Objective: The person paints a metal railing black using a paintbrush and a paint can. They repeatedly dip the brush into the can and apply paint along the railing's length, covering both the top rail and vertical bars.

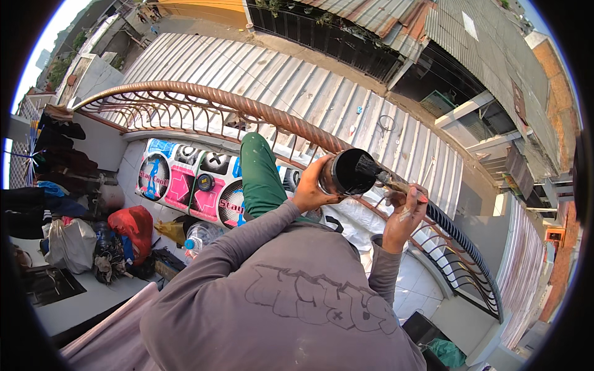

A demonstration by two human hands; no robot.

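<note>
My left hand point(311, 187) is wrapped round a round, see-through cup of black paint point(339, 175), tipped so that its dark inside shows. In my right hand point(405, 216) is a paintbrush point(391, 182), pinched by its handle. Its black, wet-looking bristles lie at the right side of the cup's mouth, over the paint. Just beyond both hands runs a curved metal railing point(272, 113) with a twisted top rail. That rail is copper-brown on the left and glossy black on the right. Dark smears mark the fingers of my right hand.
My green-trousered knee point(260, 167) rises against the railing. Pink-and-white printed sheeting point(179, 179) covers the tiled floor there. A clear plastic bottle point(204, 235), a red bag point(131, 229) and piled clothes lie left. Beyond the railing spreads a corrugated metal roof point(247, 68).
</note>
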